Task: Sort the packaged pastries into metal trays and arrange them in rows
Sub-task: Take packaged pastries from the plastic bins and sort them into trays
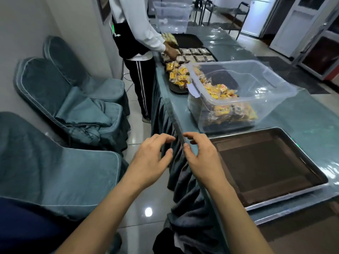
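A dark metal tray [310,178] lies on the table at the right with nothing in it. Behind it stands a clear plastic bin [271,85] holding several yellow packaged pastries [234,112]. My left hand [152,158] hovers off the table's edge with loosely curled fingers and holds nothing. My right hand [200,153] is beside it, over the table edge left of the tray, fingers relaxed and holding nothing. Further back, yellow packs [178,74] are heaped on a dark tray, and another tray carries rows of dark packaged pastries [196,55].
Another person [139,41] stands at the table's left side, hands at the far trays. A second clear bin [170,17] stands at the far end. Covered chairs [73,99] line the wall on the left. The teal table skirt [165,114] hangs along the edge.
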Motion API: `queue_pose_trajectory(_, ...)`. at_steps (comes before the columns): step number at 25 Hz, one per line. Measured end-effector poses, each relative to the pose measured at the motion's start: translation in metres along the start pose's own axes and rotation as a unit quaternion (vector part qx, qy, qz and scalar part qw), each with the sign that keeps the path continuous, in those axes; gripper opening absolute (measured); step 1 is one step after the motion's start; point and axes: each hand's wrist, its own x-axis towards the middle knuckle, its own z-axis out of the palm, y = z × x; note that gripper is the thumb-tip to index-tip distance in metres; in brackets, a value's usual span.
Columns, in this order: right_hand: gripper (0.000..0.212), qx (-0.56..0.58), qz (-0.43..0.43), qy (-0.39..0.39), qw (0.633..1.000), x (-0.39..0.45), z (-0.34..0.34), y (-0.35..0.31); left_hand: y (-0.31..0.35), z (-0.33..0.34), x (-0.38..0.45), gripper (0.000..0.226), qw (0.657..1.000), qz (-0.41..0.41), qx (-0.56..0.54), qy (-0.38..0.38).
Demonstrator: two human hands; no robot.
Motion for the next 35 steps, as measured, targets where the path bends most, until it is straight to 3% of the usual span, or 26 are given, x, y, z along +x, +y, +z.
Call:
queue_pose_trajectory(9, 0.031, 0.02, -0.015, 0.022, 0.999, 0.102, -0.001, 0.017, -0.004, -0.014, 0.104, 0.029, 1.0, 0.023, 0.012, 0.018)
queue_pose_trajectory(25, 0.031, 0.0, 0.002, 0.061, 0.998, 0.207, -0.028, 0.083, -0.001, 0.028, 0.235, 0.029, 0.998, 0.057, 0.01, -0.035)
queue_pose_trajectory(35, 0.031, -0.032, 0.074, 0.128, 0.989, 0.251, -0.056, 0.121, 0.002, 0.064, 0.327, 0.029, 0.987, 0.131, -0.008, -0.091)
